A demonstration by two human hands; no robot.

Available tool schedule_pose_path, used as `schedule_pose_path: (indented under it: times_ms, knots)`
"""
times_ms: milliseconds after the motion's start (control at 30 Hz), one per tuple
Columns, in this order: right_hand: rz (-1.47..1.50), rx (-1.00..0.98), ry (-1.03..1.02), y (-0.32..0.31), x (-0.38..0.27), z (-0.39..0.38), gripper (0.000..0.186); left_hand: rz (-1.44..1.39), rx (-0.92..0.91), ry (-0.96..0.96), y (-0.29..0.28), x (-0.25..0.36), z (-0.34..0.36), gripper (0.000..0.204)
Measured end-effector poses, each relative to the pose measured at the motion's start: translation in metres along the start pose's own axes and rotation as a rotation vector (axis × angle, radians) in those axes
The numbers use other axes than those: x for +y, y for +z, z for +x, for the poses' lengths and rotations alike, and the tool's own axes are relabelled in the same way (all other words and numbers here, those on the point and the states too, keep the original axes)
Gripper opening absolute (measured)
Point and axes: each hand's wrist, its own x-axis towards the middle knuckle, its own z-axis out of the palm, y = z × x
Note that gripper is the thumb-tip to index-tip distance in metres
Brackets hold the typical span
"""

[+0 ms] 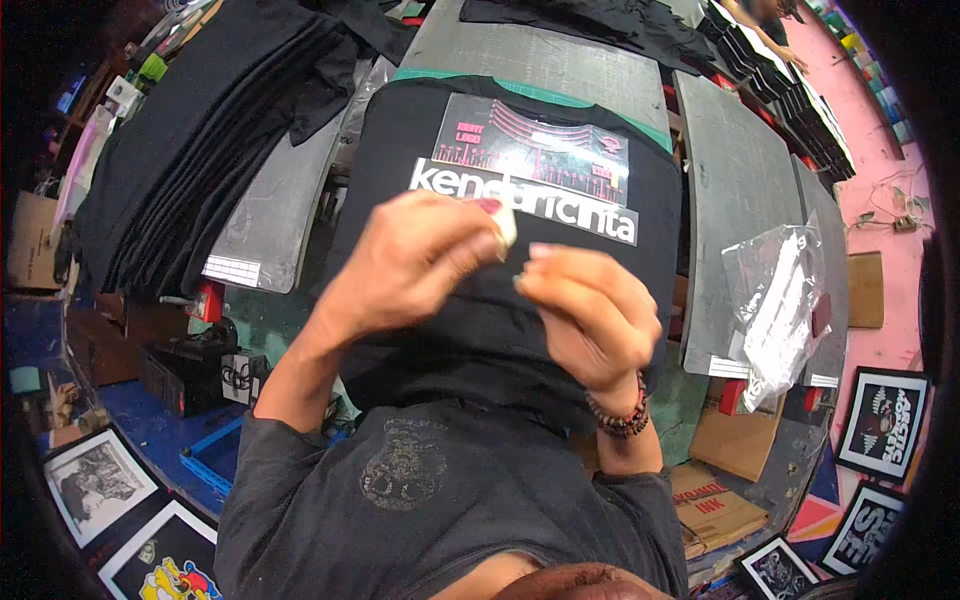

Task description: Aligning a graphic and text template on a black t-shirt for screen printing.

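My left hand [400,255] is closed in a pinch around a small cream-coloured roll [507,230] with a dark red part; it looks like a roll of tape. Close beside it, my right hand [600,315] has its fingertips pressed together, and whatever they may hold is too small to make out. Both hands are above a black T-shirt [490,315] spread over a board. On the shirt's chest lies a clear film [535,150] with pink and dark printing. A strip with large white lettering [590,222] lies just below it, partly hidden by my left hand.
Grey boards flank the shirt, one at the left [270,215] and one at the right [735,200]. A crumpled clear plastic bag [780,300] rests on the right side. Black shirts [210,130] are piled at the far left. Another person's hand [790,58] shows at the far right.
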Motion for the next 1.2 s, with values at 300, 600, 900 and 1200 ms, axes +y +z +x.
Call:
schedule_pose_path:
  times_ms: [300, 600, 900, 1200]
  knots:
    - [0.199, 0.094, 0.656, -0.040, -0.003, -0.017, 0.025, 0.675, 0.305, -0.547, -0.090, -0.067, -0.080, 0.040]
    - [0.221, 0.064, 0.562, -0.048, 0.029, -0.031, 0.022, 1.029, 0.149, -0.413, -0.098, -0.097, -0.120, 0.050]
    - [0.227, -0.081, 0.734, -0.026, 0.018, -0.030, 0.032, 0.116, -0.030, -0.120, 0.004, 0.003, -0.009, 0.045]
    - [0.194, -0.099, 0.684, -0.019, 0.009, -0.030, 0.052, -0.093, -0.164, -0.018, 0.043, 0.005, 0.020, 0.027]
